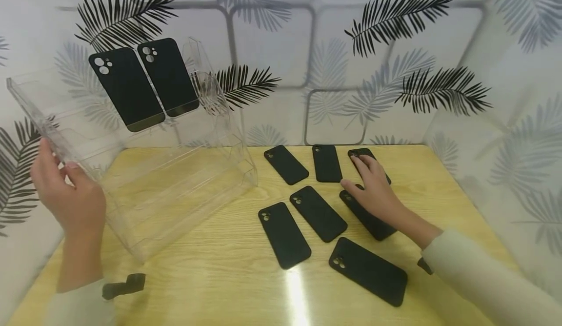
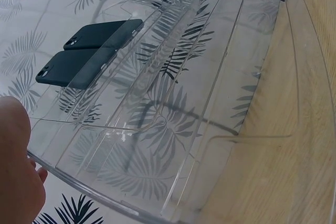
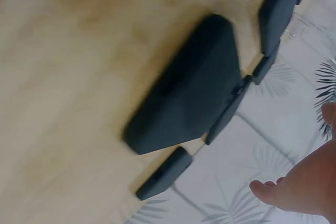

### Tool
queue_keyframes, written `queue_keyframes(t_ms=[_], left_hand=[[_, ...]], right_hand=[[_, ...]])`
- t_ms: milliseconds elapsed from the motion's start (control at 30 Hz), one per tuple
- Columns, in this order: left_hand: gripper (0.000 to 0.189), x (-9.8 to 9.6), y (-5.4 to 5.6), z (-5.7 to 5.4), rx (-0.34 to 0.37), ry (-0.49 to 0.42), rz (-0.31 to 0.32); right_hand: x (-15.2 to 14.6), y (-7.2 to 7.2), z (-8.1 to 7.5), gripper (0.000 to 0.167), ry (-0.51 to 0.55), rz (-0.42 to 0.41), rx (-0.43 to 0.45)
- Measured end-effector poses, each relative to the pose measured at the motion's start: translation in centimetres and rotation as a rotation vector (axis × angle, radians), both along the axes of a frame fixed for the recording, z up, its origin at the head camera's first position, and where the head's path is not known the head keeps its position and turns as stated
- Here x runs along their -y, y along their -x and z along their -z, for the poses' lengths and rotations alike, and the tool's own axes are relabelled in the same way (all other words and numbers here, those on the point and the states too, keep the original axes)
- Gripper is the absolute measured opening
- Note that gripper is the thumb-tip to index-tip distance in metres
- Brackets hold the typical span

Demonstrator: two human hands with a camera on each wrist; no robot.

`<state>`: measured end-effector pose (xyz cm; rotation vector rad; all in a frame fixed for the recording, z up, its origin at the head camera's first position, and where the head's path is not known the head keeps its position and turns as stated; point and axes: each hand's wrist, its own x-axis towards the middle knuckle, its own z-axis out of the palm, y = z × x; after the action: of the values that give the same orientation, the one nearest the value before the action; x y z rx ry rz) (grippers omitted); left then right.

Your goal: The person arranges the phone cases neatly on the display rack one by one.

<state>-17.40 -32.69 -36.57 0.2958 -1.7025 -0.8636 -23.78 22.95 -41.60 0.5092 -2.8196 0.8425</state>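
My left hand (image 1: 72, 194) grips the side edge of a clear acrylic tiered display rack (image 1: 175, 165), which is tilted. Two black phone cases (image 1: 127, 89) with camera cutouts lean side by side on one of its upper tiers; the left wrist view shows these phone cases (image 2: 79, 66) through the clear plastic. Over on the right, my right hand (image 1: 377, 192) reaches above a phone case (image 1: 367, 152) at the back right, its fingers extended and partly covering it. Another phone case (image 1: 373, 223) lies below that wrist. Whether the fingertips touch the back-right case is unclear.
More black phone cases lie flat on the wooden table (image 1: 210, 277), including one at the front (image 1: 369, 271), one beside the rack (image 1: 284, 235) and one at the back (image 1: 327, 163). A leaf-patterned backdrop (image 1: 276, 48) rises behind and along the sides.
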Motion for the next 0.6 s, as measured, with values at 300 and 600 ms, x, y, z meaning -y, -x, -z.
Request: queue_keyframes(t_ms=[300, 600], left_hand=[[0.051, 0.1, 0.0, 0.0, 0.031, 0.012, 0.004], [0.051, 0.0, -0.2, -0.1, 0.028, 0.000, 0.006]], right_hand=[[-2.2, -1.0, 2.1, 0.083, -0.099, 0.006, 0.102], [-2.6, -0.9, 3.7, 0.087, -0.194, -0.022, 0.153]])
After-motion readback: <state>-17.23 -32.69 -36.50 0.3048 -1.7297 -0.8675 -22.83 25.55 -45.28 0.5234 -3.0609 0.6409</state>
